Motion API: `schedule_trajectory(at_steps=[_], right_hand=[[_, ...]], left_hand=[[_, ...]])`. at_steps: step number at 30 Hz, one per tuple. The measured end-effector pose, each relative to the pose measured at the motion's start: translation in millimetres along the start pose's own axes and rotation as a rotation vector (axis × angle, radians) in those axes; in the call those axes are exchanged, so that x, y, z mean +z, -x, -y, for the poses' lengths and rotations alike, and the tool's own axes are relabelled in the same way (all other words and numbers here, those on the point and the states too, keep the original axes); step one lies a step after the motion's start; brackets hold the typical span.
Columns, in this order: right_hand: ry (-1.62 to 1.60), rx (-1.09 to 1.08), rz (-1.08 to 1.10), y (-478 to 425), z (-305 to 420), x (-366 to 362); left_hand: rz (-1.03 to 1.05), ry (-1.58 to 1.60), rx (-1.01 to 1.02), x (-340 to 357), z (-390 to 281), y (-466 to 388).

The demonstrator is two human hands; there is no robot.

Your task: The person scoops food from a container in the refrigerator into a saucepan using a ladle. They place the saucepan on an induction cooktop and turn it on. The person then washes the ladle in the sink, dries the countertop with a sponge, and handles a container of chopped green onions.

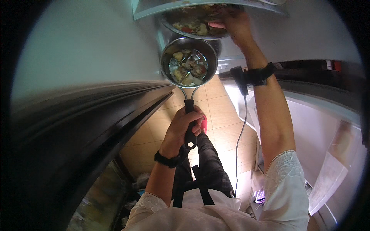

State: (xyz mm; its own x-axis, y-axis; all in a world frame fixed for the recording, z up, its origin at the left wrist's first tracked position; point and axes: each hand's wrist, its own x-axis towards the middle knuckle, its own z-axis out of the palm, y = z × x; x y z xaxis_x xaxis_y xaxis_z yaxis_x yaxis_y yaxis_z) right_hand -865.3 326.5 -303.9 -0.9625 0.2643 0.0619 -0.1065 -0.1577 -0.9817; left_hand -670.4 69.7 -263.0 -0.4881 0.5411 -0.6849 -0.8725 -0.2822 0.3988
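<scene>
My left hand grips the black handle of a small metal saucepan, which is held out level before me. Pale chunks of food with some reddish bits lie in clear liquid in the pan. Just beyond it, partly under a white shelf, is a wider metal bowl with similar chunky food. Over that bowl's right side reaches my right hand. Its fingers are dim and blurred, so whether they hold something cannot be made out.
A pale shelf edge overhangs the bowl. Left is a pale wall with a dark ridged edge. An open door-like white panel stands at right. A grey cable hangs from a device near my right wrist, above the tiled floor.
</scene>
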Motion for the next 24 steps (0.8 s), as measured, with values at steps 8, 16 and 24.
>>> schedule_trajectory(at_steps=[8, 16, 24], right_hand=[[0.075, 0.065, -0.166, -6, -1, 14], [1.083, -0.643, 0.079, 53, 6, 38], [1.093, -0.676, -0.023, -6, -28, 7]], left_hand=[[-0.009, -0.022, -0.023, 9, -4, 3], [0.004, -0.016, -0.031, 4, -4, 3], [-0.006, -0.037, -0.009, 8, -2, 2]])
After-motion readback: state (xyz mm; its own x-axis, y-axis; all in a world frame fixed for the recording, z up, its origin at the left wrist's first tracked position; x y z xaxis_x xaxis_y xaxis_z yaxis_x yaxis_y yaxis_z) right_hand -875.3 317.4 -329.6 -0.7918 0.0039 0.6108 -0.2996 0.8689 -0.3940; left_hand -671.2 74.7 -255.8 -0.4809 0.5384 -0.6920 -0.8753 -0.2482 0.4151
